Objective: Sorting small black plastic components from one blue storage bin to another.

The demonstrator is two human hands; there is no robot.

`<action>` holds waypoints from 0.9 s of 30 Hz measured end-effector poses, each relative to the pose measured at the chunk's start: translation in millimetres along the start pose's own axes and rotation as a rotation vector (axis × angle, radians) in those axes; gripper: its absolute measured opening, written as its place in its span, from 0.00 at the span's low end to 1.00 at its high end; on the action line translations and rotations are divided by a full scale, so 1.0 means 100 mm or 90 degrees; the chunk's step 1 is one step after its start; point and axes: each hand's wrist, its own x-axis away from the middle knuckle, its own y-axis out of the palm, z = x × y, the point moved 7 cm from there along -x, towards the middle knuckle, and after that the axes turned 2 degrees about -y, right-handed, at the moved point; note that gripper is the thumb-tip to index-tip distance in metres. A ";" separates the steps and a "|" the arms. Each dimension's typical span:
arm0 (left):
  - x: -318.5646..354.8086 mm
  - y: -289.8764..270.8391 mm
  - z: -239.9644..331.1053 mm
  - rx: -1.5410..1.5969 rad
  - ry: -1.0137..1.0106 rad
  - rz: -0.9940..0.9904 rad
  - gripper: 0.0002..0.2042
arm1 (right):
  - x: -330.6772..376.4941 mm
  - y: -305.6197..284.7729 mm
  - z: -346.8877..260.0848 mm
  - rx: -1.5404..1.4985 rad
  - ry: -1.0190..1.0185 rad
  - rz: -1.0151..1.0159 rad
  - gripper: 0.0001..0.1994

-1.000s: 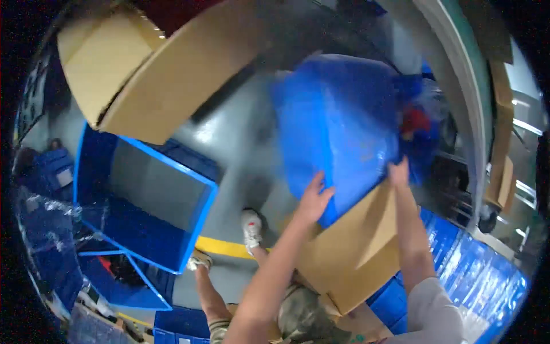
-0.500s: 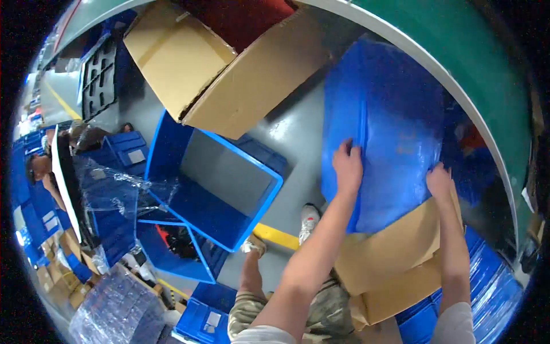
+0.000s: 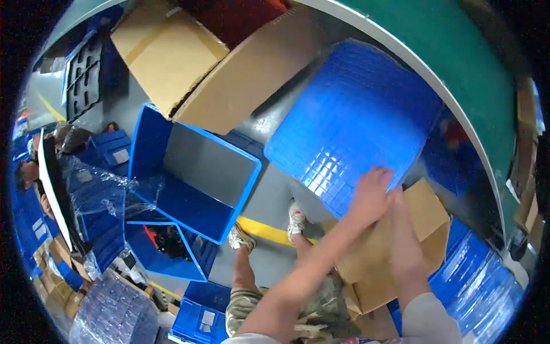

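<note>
A large blue plastic bin (image 3: 349, 120) lies on its side ahead of me, its gridded face turned up and tilted. My left hand (image 3: 372, 192) is closed on its near right edge, fingers curled at the corner. My right hand (image 3: 397, 200) is right beside it at the same corner, smeared by motion, its fingers partly hidden. Below both forearms an open cardboard box (image 3: 421, 215) stands against the near side of the bin, its flaps spread. My forearms overlap part of the box.
An empty blue bin (image 3: 229, 229) lies tipped on the left, above a smaller blue bin (image 3: 166, 266) holding dark and red items. A big cardboard box (image 3: 172, 57) is at the far side. Film-wrapped blue stacks (image 3: 470, 286) sit at right. A white rail (image 3: 418, 63) curves along the right.
The blue bin has turned so its gridded face shows instead of its smooth side. My left hand has moved right and nearer, my right hand left, and they now meet at one corner.
</note>
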 end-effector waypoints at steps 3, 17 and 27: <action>0.76 -0.40 -0.57 0.003 -0.061 -0.007 0.23 | 0.40 0.15 0.21 -0.269 0.080 -0.074 0.26; 4.41 -2.02 -2.15 -0.130 -0.732 -0.133 0.17 | 1.11 0.23 0.59 0.432 0.147 -0.005 0.34; 3.93 -2.55 -1.68 -0.111 -0.505 -0.031 0.19 | 1.05 2.93 -1.83 0.587 -0.441 -0.001 0.17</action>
